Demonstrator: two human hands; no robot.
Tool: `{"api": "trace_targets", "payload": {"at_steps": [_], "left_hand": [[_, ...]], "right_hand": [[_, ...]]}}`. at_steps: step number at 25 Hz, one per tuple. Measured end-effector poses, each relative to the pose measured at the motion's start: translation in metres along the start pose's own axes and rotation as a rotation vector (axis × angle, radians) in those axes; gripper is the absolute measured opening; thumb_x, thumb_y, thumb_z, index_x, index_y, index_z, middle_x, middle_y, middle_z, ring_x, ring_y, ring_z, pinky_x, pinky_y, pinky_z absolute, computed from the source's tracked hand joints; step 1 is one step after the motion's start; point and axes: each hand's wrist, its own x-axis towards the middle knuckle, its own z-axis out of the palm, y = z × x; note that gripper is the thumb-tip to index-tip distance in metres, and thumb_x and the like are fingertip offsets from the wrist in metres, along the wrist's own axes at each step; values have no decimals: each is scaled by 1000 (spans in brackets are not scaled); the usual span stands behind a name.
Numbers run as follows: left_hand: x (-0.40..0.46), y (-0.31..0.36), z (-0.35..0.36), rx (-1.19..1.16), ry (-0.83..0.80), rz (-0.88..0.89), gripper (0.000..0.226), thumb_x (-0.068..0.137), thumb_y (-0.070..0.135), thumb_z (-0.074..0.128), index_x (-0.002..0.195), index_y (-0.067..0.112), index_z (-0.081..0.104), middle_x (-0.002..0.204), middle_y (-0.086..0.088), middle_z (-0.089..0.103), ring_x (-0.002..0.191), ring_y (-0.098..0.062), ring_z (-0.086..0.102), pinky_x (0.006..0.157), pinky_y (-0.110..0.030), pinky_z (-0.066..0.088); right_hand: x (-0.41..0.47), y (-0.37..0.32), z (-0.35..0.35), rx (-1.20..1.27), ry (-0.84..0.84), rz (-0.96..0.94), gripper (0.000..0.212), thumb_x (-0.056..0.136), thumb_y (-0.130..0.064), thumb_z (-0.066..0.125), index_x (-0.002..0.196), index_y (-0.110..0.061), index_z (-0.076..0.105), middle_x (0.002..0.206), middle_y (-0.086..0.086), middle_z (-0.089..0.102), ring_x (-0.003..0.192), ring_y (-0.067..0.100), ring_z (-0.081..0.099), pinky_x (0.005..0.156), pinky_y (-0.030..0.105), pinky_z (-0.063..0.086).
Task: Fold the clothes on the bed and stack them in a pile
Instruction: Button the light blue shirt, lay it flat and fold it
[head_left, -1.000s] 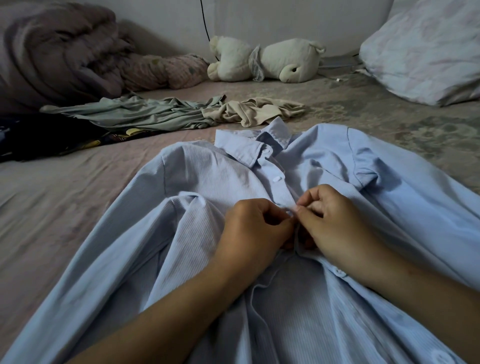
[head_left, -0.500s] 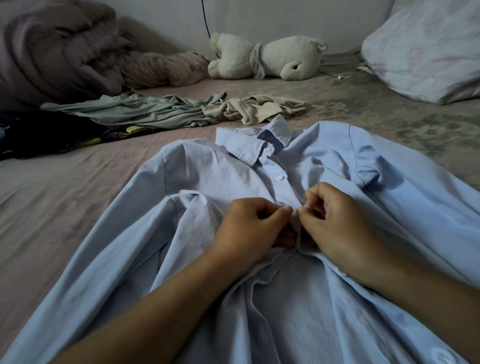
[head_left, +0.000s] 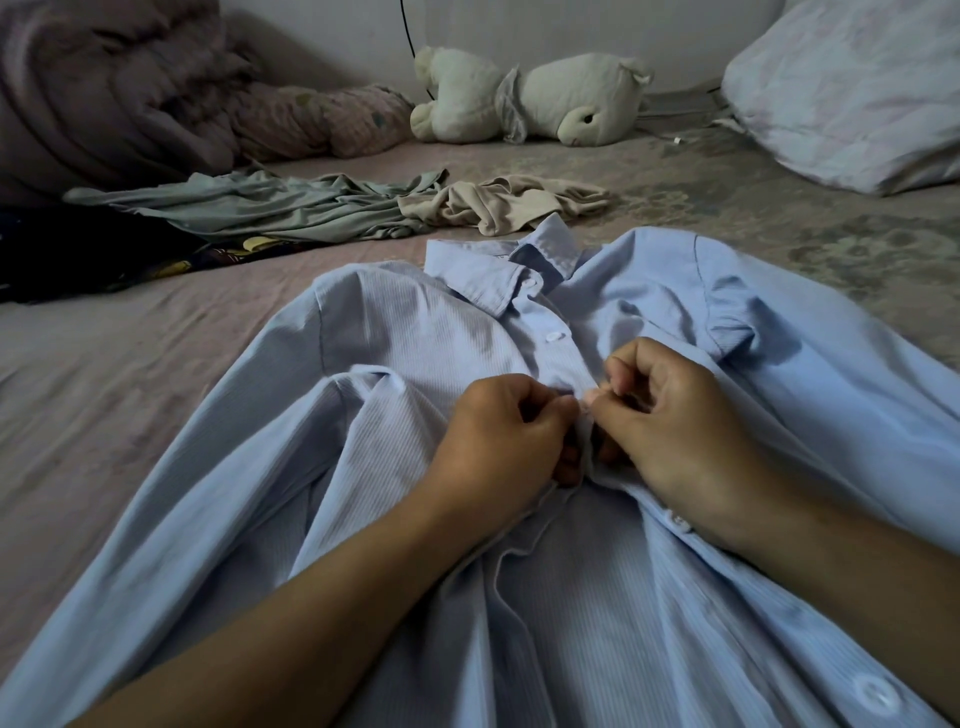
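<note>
A light blue button-up shirt (head_left: 415, 353) lies front-up on the bed, collar pointing away from me, sleeves spread to both sides. My left hand (head_left: 498, 436) pinches the left edge of the shirt's front placket at chest height. My right hand (head_left: 680, 426) pinches the facing edge right beside it, fingertips almost touching those of the left. Two buttons above the hands are fastened; below them the front hangs loose. Further back lie a crumpled grey-green garment (head_left: 291, 208), a beige garment (head_left: 514, 202) and a dark printed garment (head_left: 88, 249).
A rolled quilt (head_left: 104, 88) and a small pink bundle (head_left: 337, 122) sit at the back left. A white plush toy (head_left: 545, 98) lies by the wall, with a pillow (head_left: 852, 88) at the back right. The pinkish sheet (head_left: 130, 384) shows to the left.
Both hands have stayed on the placket, working the two edges together; the right fingers have curled tighter. The view has shifted slightly downward.
</note>
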Motion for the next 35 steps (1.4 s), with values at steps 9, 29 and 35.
{"api": "trace_targets", "payload": {"at_steps": [9,29,35], "left_hand": [[9,13,-11,-256,-185,-271,20,91,3,57,73,-4,60,49,-6,55,38,-10,52,42,-17,48],[-63,18,-29,1168,-98,230,9,93,23,57,92,14,57,92,0,52,87,-19,54,72,-27,38],[-72,28,-30,1291,-191,298,17,94,10,51,106,12,62,107,-7,60,95,-21,59,75,-28,43]], "right_hand": [[5,0,-16,-205,-181,-192,38,88,-2,58,64,-28,43,58,-9,48,53,3,39,55,26,40],[-60,-57,-54,-857,-415,-29,15,85,-36,65,86,-22,63,79,-6,63,81,13,60,71,27,44],[-42,-64,-63,-647,-509,238,32,81,-33,71,74,-2,68,59,10,65,50,14,57,49,20,44]]}}
